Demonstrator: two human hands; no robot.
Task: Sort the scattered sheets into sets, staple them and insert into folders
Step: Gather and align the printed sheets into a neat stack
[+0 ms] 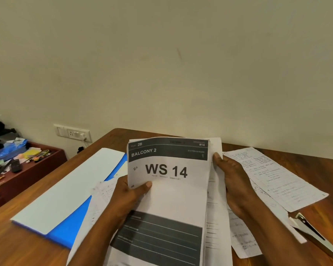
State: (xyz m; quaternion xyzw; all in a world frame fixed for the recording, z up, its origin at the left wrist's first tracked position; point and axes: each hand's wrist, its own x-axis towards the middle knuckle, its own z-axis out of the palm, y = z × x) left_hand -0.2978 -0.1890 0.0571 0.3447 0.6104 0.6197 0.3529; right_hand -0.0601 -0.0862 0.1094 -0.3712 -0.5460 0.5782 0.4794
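I hold a stack of printed sheets (173,192) upright over the table; the top sheet reads "BALCONY 2" and "WS 14". My left hand (129,196) grips its left edge, thumb on the front. My right hand (233,181) grips the right edge, where further sheets stick out behind. Handwritten sheets (277,175) lie flat on the table to the right, and more handwritten sheets (102,191) lie under my left hand. A blue folder (73,225) with a white sheet (65,189) on top lies at the left. An open metal stapler (313,233) rests at the right.
The brown wooden table (23,246) stands against a cream wall. A low red-brown side table (27,173) at the far left holds pens, blue plastic and small clutter. A wall socket panel (73,132) with a plugged cable sits behind it.
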